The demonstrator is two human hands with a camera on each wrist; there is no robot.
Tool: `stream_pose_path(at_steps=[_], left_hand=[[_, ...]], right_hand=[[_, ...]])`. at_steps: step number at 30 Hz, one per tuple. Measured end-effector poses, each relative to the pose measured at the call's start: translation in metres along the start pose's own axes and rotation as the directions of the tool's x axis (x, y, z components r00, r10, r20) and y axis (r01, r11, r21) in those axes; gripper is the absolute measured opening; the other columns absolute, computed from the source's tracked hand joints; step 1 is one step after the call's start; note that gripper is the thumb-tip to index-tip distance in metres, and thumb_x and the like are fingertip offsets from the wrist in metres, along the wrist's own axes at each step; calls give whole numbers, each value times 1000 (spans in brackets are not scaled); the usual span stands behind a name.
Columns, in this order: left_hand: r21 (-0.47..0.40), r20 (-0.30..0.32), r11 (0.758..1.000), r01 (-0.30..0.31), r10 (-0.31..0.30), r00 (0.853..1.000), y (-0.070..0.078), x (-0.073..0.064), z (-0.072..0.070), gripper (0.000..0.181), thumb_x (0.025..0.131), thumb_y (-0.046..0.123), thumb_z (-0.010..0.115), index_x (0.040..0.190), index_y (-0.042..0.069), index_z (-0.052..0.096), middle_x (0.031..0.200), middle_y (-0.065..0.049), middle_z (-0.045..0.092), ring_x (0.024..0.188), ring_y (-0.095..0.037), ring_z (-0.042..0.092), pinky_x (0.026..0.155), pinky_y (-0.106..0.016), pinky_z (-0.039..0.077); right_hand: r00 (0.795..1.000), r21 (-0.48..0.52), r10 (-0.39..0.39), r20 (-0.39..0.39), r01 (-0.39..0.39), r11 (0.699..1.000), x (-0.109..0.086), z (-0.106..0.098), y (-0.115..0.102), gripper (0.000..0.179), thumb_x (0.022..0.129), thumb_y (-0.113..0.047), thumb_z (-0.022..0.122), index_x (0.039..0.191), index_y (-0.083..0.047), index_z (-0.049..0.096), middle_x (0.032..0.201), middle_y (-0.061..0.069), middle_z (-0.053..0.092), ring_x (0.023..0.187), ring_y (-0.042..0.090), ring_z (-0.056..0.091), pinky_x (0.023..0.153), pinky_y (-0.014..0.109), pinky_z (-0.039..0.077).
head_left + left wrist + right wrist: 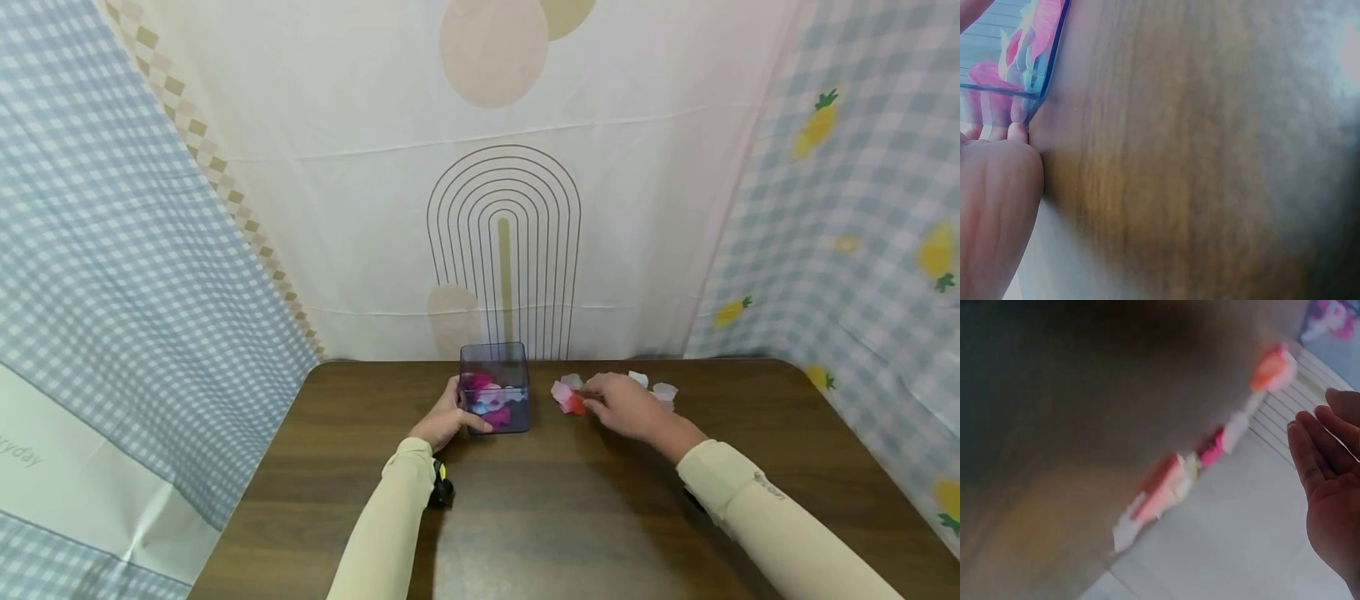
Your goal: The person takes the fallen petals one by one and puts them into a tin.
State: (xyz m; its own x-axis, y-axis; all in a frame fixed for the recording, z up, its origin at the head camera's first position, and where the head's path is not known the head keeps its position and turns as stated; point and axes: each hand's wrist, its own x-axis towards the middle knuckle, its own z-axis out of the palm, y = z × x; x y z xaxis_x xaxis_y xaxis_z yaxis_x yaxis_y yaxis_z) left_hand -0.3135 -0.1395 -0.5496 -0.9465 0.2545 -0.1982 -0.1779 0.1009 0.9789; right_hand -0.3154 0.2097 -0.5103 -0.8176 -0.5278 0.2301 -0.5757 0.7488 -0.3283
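The left hand (444,421) is at the left side of the box (519,422), and its forearm comes up from the bottom of my head view, leaning a little to the right in a cream sleeve (386,521). The box stands upright near the far edge of the table (540,533), and through its clear wall I see pink, magenta and pale petals (491,398). The right hand (626,406) is to the right of the box, palm down, with its forearm reaching in from the lower right.

My left wrist view shows closely what the head view gives only small: a lower corner of the box, with fingers against its wall. From the right wrist I see a row of loose petals, among them a magenta petal (1213,448) which the right hand covers in the head view.

The left hand holds the box, its thumb along the low front and the other fingers at the left side. The right hand is moderately open, its fingers rather straight and slightly bent, and I see nothing between them. Its fingertips are just beside a red petal (575,404) and a pink petal (561,392); whether they touch, I cannot tell.
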Motion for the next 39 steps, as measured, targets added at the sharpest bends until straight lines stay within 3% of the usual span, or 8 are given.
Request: stream_pose_path(at_steps=[4,9,15,20,30,39], left_hand=[[-12,-9,1000,-1,1,1000,1,-1,1,105,70,-10,86,155,15,30,155,-15,48,141,-32,53,131,-54,31],[-11,-8,1000,-4,4,1000,1,-1,3,104,70,-11,86,154,15,30,154,-16,49,140,-32,54,130,-54,32],[3,5,1000,-7,7,1000,1,0,2,105,70,-9,87,155,15,29,153,-16,50,137,-31,56,128,-53,35],[4,12,1000,-14,14,1000,1,1,1,105,71,-8,87,155,15,29,152,-17,49,134,-31,58,125,-50,40],[6,8,1000,-12,12,1000,-1,1,-1,104,70,-8,87,153,15,30,152,-17,49,136,-31,57,127,-52,37],[4,15,1000,-15,15,1000,-2,1,-2,103,71,-9,87,153,16,29,153,-17,50,136,-31,58,127,-52,37]], right_hand=[[996,-74,-65,68,70,995,2,17,-1,6,96,-12,76,92,-7,74,91,3,71,87,19,66,82,43,58],[994,-159,-91,61,99,982,5,32,3,14,93,-10,78,84,-10,67,85,3,67,84,19,65,79,41,58],[997,-164,-82,-1,81,983,10,38,8,9,92,-1,72,85,-6,71,82,6,69,83,23,69,79,44,61],[998,-150,-38,-45,31,988,12,41,12,16,90,6,66,83,-6,73,78,3,69,79,21,67,75,44,60],[997,-65,5,-77,-10,998,11,41,14,12,94,3,69,100,0,79,96,10,81,94,29,76,86,49,62],[991,-45,63,-115,-69,997,10,30,10,11,97,-6,71,104,-5,80,96,9,80,92,28,77,86,51,62]])
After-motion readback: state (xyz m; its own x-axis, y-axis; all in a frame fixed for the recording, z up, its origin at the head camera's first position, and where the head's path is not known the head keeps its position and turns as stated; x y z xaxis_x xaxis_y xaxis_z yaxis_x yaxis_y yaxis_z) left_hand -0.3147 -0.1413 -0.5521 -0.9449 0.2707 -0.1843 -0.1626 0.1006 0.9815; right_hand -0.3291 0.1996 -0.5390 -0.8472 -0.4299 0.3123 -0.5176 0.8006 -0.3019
